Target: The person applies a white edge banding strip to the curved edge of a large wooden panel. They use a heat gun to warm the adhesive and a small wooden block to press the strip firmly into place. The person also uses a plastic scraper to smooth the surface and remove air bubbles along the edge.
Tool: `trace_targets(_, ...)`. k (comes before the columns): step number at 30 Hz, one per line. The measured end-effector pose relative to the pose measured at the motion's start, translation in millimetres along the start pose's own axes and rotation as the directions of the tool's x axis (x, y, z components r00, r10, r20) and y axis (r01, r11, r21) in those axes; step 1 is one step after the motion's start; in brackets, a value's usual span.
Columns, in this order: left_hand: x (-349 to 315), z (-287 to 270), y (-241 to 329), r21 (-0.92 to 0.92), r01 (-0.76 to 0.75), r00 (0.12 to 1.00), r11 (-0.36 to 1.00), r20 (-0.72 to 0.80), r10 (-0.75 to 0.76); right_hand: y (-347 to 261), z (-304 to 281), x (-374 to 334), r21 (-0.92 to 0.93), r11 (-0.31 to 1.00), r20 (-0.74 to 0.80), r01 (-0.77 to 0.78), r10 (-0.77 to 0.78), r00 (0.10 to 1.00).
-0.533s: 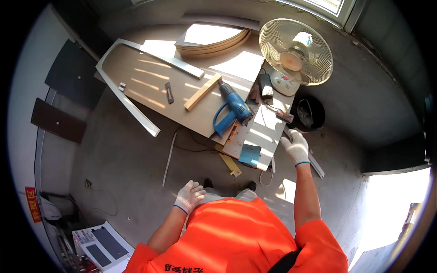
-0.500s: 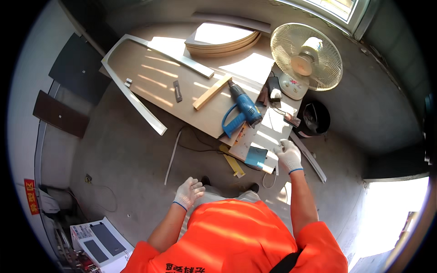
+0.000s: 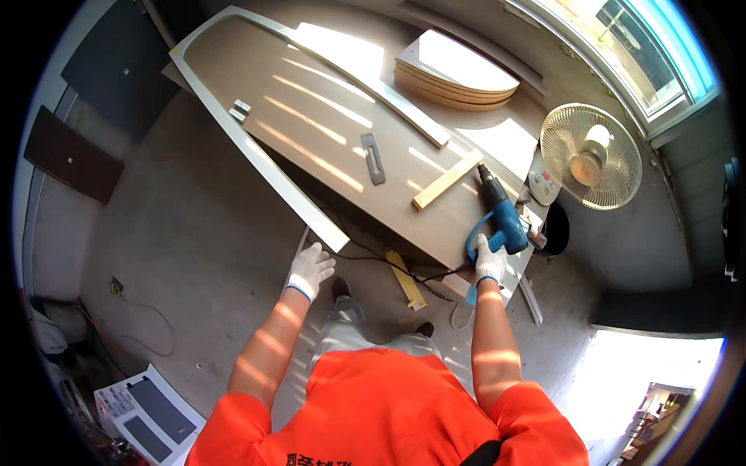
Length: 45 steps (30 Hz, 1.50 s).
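My right hand [image 3: 489, 261], in a white knitted glove, has its fingers closed round the handle of a blue heat gun [image 3: 507, 225]. The heat gun lies on a brown board [image 3: 311, 116], its dark nozzle beside the end of a short wooden block [image 3: 448, 179]. My left hand [image 3: 311, 270], gloved the same way, is open with its fingers apart. Just below the near end of a long white edging strip [image 3: 276, 189] it hovers; whether they touch I cannot tell. The strip bends round the board's far left corner. A grey slotted plate [image 3: 374, 158] lies on the board.
Curved panels [image 3: 458, 70] are stacked at the back. A fan [image 3: 590, 155] and a black bucket [image 3: 556, 229] stand at the right. The heat gun's cable [image 3: 365, 257] hangs below the board's edge, near a yellow piece [image 3: 406, 279] on the floor. A white box [image 3: 151, 415] sits lower left.
My right hand has moved from the board's right corner onto the heat gun's handle. My left hand has risen toward the white strip's end and opened. The view has shifted left and closer.
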<state>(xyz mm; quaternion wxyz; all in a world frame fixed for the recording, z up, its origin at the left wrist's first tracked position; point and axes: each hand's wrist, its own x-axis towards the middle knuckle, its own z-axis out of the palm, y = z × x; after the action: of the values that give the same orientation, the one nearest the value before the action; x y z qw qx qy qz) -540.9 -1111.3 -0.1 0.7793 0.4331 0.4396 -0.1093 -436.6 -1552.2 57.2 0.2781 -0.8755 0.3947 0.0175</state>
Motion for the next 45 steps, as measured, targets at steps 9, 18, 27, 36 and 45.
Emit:
trace_targets(9, 66, 40, 19, -0.489, 0.079, 0.979, 0.869, 0.203, 0.026, 22, -23, 9, 0.424, 0.905, 0.007, -0.004, 0.001, 1.000)
trace_targets(18, 60, 40, 18, -0.404, -0.056, 0.986, 0.913, 0.118, 0.113, -94, -36, -69, 0.047, 0.868, 0.219, 0.495, -0.492, 0.842)
trace_targets(27, 64, 43, 24, -0.720, 0.107, 0.976, 0.686, 0.209, 0.067, -206, -5, -35, -0.171, 0.646, 0.499, 0.744, -0.594, 0.631)
trace_targets(36, 70, 34, 41, -0.747, 0.086, 0.979, 0.659, 0.185, 0.082, -305, 71, -62, -0.236, 0.444, 0.541, 0.864, -0.679, 0.497)
trace_targets(45, 69, 29, 40, -0.711, 0.118, 0.972, 0.693, 0.224, 0.064, -418, 145, -97, -0.172, 0.355, 0.469, 0.919, -0.791, 0.393)
